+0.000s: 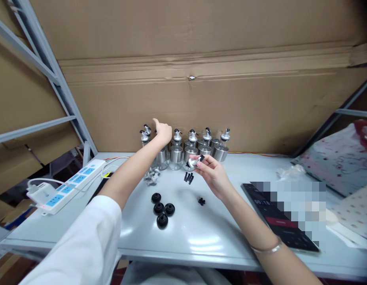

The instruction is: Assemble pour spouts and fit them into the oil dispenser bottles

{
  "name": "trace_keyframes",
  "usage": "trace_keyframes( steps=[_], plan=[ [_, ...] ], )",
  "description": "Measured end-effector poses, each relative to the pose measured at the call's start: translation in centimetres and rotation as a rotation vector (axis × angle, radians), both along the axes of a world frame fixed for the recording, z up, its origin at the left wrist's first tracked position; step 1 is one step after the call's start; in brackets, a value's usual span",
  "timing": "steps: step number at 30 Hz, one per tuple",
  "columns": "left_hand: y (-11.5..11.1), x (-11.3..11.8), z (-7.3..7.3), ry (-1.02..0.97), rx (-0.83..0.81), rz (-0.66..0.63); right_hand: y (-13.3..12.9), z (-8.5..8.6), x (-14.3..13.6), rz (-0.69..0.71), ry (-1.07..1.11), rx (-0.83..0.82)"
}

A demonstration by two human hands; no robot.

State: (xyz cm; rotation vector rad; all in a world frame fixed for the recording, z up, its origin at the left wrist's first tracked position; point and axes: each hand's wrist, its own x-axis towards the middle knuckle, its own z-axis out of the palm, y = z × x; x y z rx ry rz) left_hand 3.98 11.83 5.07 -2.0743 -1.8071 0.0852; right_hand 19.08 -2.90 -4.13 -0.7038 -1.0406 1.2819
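Observation:
My right hand (211, 172) pinches a silver pour spout (195, 161) with black ends, held tilted above the table in front of the bottles. My left hand (163, 132) reaches to the back row, above a glass bottle with a metal sleeve (162, 156). Its fingers are curled and the thumb sticks up; what they hold, if anything, is hidden behind the hand. Several similar bottles (176, 154) stand in rows, many topped with spouts. On the table lie small black sticks (188, 177), black round stoppers (162, 221), tiny black parts (201, 201) and silver-grey pieces (152, 176).
A white power strip (75, 184) with cables lies at the left, near a dark object partly under my left arm. A tablet (278, 217) with a timer rests at the right, partly blurred. Bags (334, 158) stand beyond it. Cardboard (201, 103) walls the back.

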Motion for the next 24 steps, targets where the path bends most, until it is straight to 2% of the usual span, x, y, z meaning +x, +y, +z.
trace_keyframes(
  steps=[5,8,10,13,16,19,22,24],
  plan=[
    [-1.0,0.0,0.2,0.034,0.157,-0.065,-0.1,0.1,0.0,-0.015,-0.009,0.009],
    [-2.1,-0.4,1.6,-0.026,0.334,-0.141,-0.3,0.4,0.1,-0.029,-0.013,0.024],
    [-3.2,-0.8,2.9,-0.144,0.461,-0.208,-0.4,0.6,0.2,-0.045,-0.014,0.043],
    [-5.4,-1.5,4.7,-0.403,0.617,-0.404,-0.3,0.7,0.4,-0.084,0.003,0.066],
    [-8.4,-2.0,5.5,-0.538,0.714,-0.624,-0.1,0.6,0.5,-0.151,0.028,0.081],
    [-11.7,-2.5,4.7,-0.628,0.686,-0.79,0.1,0.6,0.7,-0.208,0.037,0.08],
    [-14.2,-3.0,2.6,-0.759,0.654,-0.877,0.1,0.7,0.7,-0.238,0.03,0.086],
    [-15.2,-3.1,0.8,-0.831,0.543,-0.916,0.0,0.7,0.7,-0.249,0.006,0.098]
  ],
)
